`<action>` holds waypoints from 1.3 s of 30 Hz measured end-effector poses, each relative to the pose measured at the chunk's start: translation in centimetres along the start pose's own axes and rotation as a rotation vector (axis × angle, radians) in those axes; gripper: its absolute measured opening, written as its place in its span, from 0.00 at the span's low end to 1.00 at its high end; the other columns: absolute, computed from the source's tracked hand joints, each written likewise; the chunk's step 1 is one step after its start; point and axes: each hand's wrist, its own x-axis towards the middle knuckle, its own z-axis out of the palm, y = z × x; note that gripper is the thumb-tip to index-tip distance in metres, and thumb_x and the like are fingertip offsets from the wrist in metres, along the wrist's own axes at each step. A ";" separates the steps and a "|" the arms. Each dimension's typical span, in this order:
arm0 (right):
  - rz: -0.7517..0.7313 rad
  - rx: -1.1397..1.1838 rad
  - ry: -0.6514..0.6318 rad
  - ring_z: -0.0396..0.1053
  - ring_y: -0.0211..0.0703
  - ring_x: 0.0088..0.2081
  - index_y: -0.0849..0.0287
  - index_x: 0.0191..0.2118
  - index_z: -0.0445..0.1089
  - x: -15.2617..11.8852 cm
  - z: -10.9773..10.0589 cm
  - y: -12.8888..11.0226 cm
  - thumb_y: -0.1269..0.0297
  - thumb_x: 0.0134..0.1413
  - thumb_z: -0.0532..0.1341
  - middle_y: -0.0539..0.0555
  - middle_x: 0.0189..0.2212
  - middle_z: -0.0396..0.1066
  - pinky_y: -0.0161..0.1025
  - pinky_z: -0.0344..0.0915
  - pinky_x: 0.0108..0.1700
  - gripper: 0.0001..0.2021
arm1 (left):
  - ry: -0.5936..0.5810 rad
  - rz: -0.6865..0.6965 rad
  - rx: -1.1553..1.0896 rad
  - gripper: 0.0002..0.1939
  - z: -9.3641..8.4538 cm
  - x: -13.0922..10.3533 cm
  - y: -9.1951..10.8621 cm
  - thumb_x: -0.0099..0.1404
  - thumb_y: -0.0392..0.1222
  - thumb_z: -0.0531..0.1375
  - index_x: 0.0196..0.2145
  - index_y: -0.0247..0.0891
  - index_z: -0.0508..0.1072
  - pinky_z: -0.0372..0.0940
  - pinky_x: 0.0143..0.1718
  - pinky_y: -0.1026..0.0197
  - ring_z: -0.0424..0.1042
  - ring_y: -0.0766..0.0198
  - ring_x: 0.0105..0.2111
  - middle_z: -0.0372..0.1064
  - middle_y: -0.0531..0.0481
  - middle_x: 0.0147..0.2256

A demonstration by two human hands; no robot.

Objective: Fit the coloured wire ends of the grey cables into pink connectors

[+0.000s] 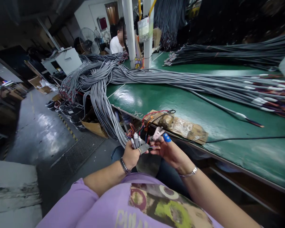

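Observation:
My left hand point(131, 155) is closed around the ends of several grey cables point(136, 139) with white-wrapped tips; its thumb has a grey covering. Thin coloured wires point(155, 147) stick out to the right of that thumb. Just beyond them, my right hand point(167, 152) has its fingers curled near the wire ends, with blue tape on one finger. A small pinkish clip-like piece point(158, 133) shows at its fingertips; whether they grip it is unclear. The cables run back from my left hand to a large grey bundle point(102, 76) draped over the table's edge.
On the green table point(142, 96) lies a taped wooden block point(185, 126) with red and black leads. Long grey cables point(204, 84) stretch right, and darker bundles point(228, 53) lie behind. A person in white point(116, 44) is beyond a white post point(129, 34). An open carton point(93, 126) stands below left.

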 end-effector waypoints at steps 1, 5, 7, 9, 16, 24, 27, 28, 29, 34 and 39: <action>0.023 -0.048 -0.014 0.70 0.40 0.28 0.58 0.33 0.75 -0.3 -0.1 -0.2 0.44 0.36 0.70 0.54 0.29 0.75 0.39 0.71 0.32 0.23 | -0.003 0.008 0.006 0.15 -0.2 -0.1 -0.2 0.46 0.46 0.70 0.21 0.33 0.72 0.63 0.24 0.64 0.68 0.68 0.20 0.68 0.53 0.19; 0.030 -0.289 -0.026 0.68 0.37 0.26 0.59 0.32 0.74 -0.9 0.2 -0.3 0.52 0.38 0.71 0.52 0.28 0.74 0.37 0.68 0.32 0.17 | -0.053 0.025 0.070 0.15 -0.9 -0.4 -0.4 0.48 0.47 0.69 0.22 0.33 0.72 0.63 0.26 0.64 0.68 0.68 0.21 0.68 0.53 0.19; -0.032 -0.415 -0.022 0.67 0.36 0.26 0.59 0.32 0.74 -0.9 0.6 -0.1 0.54 0.39 0.71 0.50 0.26 0.73 0.35 0.65 0.30 0.15 | -0.101 0.021 0.110 0.15 -1.1 -0.5 -0.3 0.48 0.48 0.69 0.22 0.32 0.72 0.64 0.26 0.64 0.68 0.68 0.22 0.68 0.53 0.19; -0.121 -0.499 -0.037 0.67 0.37 0.26 0.58 0.30 0.74 -0.8 0.9 0.2 0.55 0.41 0.71 0.49 0.24 0.73 0.35 0.63 0.30 0.13 | -0.161 -0.004 0.148 0.16 -1.2 -0.6 0.0 0.47 0.48 0.70 0.22 0.32 0.71 0.64 0.27 0.64 0.67 0.68 0.22 0.68 0.53 0.20; -0.170 -0.522 -0.100 0.69 0.40 0.24 0.57 0.30 0.75 -1.0 1.5 0.5 0.54 0.42 0.69 0.50 0.24 0.74 0.40 0.67 0.32 0.12 | -0.373 -0.107 0.248 0.19 -1.4 -0.5 1.0 0.43 0.49 0.71 0.24 0.31 0.72 0.63 0.25 0.64 0.65 0.69 0.20 0.68 0.52 0.21; -0.068 -0.142 0.099 0.66 0.35 0.23 0.59 0.29 0.75 -1.1 -1.7 0.3 0.52 0.42 0.70 0.51 0.25 0.73 0.36 0.70 0.30 0.14 | -0.163 -0.047 0.070 0.18 -1.2 -0.3 0.9 0.46 0.49 0.70 0.19 0.33 0.69 0.61 0.23 0.65 0.67 0.68 0.19 0.68 0.52 0.17; -0.025 -0.024 0.196 0.67 0.35 0.23 0.59 0.29 0.74 -0.3 -2.5 0.1 0.47 0.46 0.66 0.52 0.25 0.73 0.35 0.71 0.28 0.17 | -0.133 -0.032 0.038 0.17 -0.7 -0.2 0.9 0.46 0.48 0.70 0.20 0.33 0.70 0.61 0.24 0.65 0.67 0.68 0.19 0.69 0.52 0.18; -0.012 -0.006 0.203 0.68 0.36 0.23 0.59 0.29 0.74 0.1 -2.5 0.0 0.46 0.48 0.64 0.53 0.26 0.73 0.35 0.71 0.28 0.18 | -0.130 -0.029 0.033 0.17 -0.5 -0.2 1.0 0.47 0.48 0.70 0.20 0.33 0.70 0.61 0.24 0.65 0.67 0.68 0.19 0.69 0.52 0.18; -0.004 0.008 0.196 0.68 0.36 0.24 0.59 0.30 0.74 0.4 -2.3 -0.2 0.45 0.49 0.63 0.53 0.27 0.74 0.35 0.71 0.27 0.19 | -0.129 -0.026 0.029 0.17 -0.3 -0.1 1.0 0.46 0.48 0.70 0.20 0.33 0.70 0.61 0.24 0.65 0.67 0.69 0.19 0.69 0.52 0.18; -0.042 0.016 0.147 0.67 0.35 0.23 0.59 0.31 0.73 1.7 -0.4 -0.8 0.45 0.48 0.64 0.51 0.24 0.72 0.33 0.68 0.26 0.19 | -0.121 -0.022 0.018 0.18 0.6 0.1 1.1 0.45 0.49 0.70 0.19 0.33 0.69 0.62 0.24 0.65 0.66 0.69 0.18 0.67 0.53 0.17; -0.095 -0.006 0.164 0.66 0.36 0.23 0.59 0.29 0.71 1.8 0.3 -0.5 0.42 0.39 0.68 0.50 0.24 0.70 0.35 0.67 0.26 0.22 | -0.134 -0.044 0.026 0.20 1.0 0.3 1.0 0.44 0.51 0.71 0.20 0.34 0.68 0.62 0.24 0.64 0.66 0.69 0.19 0.67 0.54 0.18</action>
